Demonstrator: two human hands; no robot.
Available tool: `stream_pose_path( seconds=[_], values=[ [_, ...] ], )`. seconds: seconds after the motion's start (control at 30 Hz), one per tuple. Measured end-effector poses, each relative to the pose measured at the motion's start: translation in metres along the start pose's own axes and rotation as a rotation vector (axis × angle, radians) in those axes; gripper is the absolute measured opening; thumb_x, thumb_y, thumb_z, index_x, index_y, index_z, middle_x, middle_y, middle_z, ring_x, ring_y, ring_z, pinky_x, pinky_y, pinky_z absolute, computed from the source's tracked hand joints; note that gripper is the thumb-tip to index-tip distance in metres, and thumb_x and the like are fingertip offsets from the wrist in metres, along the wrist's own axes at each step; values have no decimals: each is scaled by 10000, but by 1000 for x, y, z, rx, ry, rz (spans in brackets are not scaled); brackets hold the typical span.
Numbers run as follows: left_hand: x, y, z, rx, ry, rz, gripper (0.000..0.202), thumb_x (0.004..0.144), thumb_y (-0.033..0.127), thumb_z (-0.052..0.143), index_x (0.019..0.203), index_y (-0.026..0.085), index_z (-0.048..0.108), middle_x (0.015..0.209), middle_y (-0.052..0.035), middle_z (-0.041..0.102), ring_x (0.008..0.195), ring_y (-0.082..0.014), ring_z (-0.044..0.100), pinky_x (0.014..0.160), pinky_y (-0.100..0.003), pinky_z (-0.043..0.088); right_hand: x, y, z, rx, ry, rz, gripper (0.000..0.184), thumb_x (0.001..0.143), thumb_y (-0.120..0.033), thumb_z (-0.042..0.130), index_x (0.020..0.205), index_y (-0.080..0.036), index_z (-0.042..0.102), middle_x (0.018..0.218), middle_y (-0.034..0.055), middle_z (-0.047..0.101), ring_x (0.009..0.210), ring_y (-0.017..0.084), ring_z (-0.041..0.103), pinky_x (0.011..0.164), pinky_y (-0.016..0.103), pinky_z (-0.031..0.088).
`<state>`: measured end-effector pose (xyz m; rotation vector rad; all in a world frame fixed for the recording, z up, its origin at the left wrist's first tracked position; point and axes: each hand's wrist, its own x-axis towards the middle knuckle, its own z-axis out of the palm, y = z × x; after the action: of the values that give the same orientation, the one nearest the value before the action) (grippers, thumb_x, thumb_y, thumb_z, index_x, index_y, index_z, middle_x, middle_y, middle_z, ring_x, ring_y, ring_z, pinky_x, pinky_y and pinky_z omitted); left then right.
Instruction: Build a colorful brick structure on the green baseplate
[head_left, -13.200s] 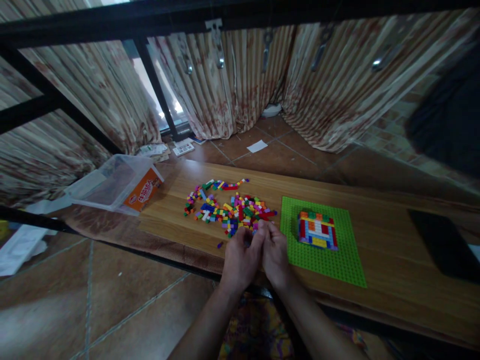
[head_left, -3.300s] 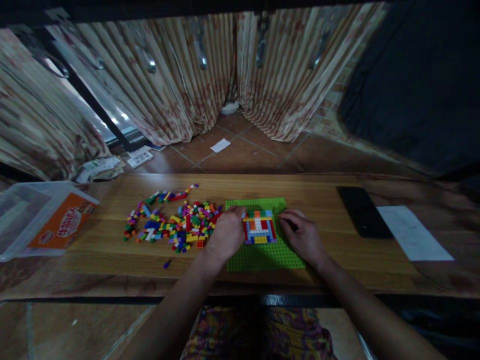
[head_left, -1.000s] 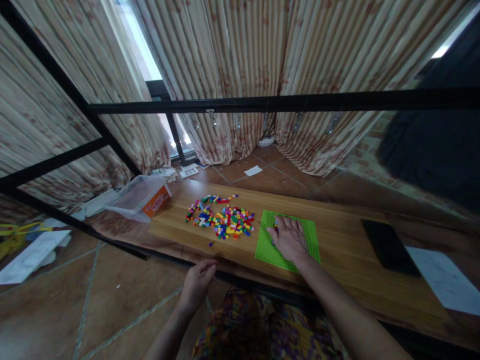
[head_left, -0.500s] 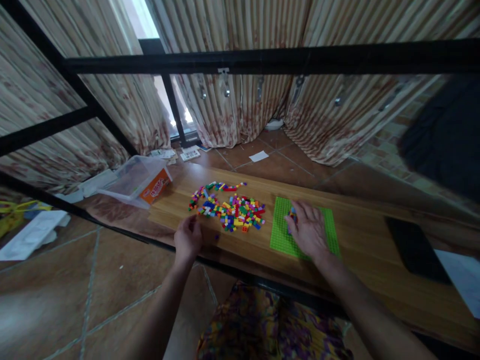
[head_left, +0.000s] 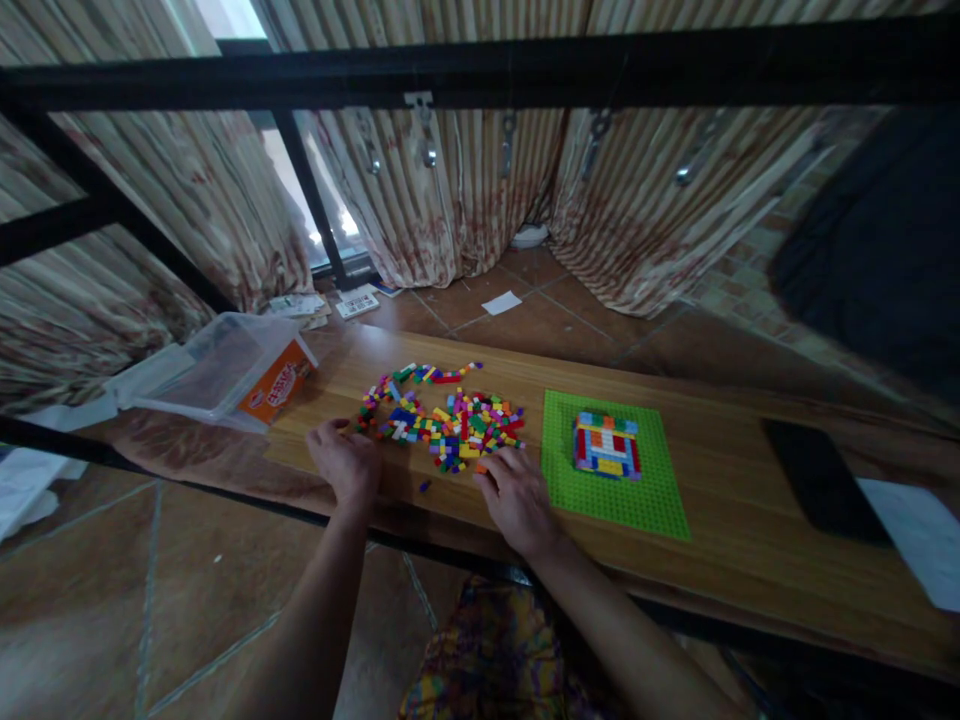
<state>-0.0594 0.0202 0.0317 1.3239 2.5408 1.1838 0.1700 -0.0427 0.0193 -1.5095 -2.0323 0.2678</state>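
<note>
On the wooden table lies a pile of small coloured bricks (head_left: pixel 442 420). My left hand (head_left: pixel 341 462) rests on the table at the pile's left edge, fingers curled under, with nothing visible in them. At the pile's near right edge, the bent fingertips of my right hand (head_left: pixel 514 495) pinch a small orange brick (head_left: pixel 480 467). To the right lies a green baseplate (head_left: pixel 645 500) with a square multicoloured brick build (head_left: pixel 606 445) on it. Neither hand touches the baseplate. A single purple brick (head_left: pixel 424 486) lies between my hands.
A tipped clear plastic container (head_left: pixel 217 370) with an orange label lies at the table's left end. A black phone (head_left: pixel 814 480) and white paper (head_left: pixel 911 540) lie to the right. A black metal bar (head_left: pixel 480 70) crosses overhead. Curtains hang behind.
My right hand left the brick build and moved left to the pile's near edge. My left hand came up from below the table edge to the pile's left side.
</note>
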Motion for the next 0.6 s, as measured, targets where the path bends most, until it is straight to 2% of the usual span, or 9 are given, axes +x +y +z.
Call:
stream_pose_path(
  seconds=[0.13, 0.27, 0.4, 0.6],
  values=[
    [0, -2, 6, -4, 10, 11, 260, 742, 62, 462, 958, 136, 585, 1014, -131, 534, 1088, -282, 501, 991, -440, 398, -3, -1, -1, 100, 22, 22, 116, 923, -250, 540, 902, -239, 653, 927, 58, 631, 913, 224, 575, 842, 364, 468],
    [0, 0, 7, -5, -2, 13, 249, 751, 78, 475, 965, 128, 592, 1025, -147, 560, 1118, -304, 501, 991, -472, 409, -13, 1, -9, 291, 121, 96, 154, 930, -271, 503, 970, -233, 647, 929, 57, 647, 883, 201, 610, 809, 330, 496],
    [-1, 4, 4, -4, -4, 17, 254, 765, 86, 478, 988, 111, 598, 1069, -169, 573, 1151, -323, 498, 1005, -492, 400, -29, 8, -31, 460, 180, 221, 179, 913, -291, 520, 983, -215, 667, 894, 53, 667, 780, 170, 637, 710, 282, 517],
    [0, 7, 5, 65, -39, 7, 300, 778, 120, 473, 1046, 70, 598, 1102, -204, 571, 1182, -340, 482, 1017, -467, 392, -51, 41, -64, 533, 353, 476, 254, 875, -353, 585, 1073, -216, 667, 979, 62, 719, 880, 190, 667, 791, 327, 530]
  ],
)
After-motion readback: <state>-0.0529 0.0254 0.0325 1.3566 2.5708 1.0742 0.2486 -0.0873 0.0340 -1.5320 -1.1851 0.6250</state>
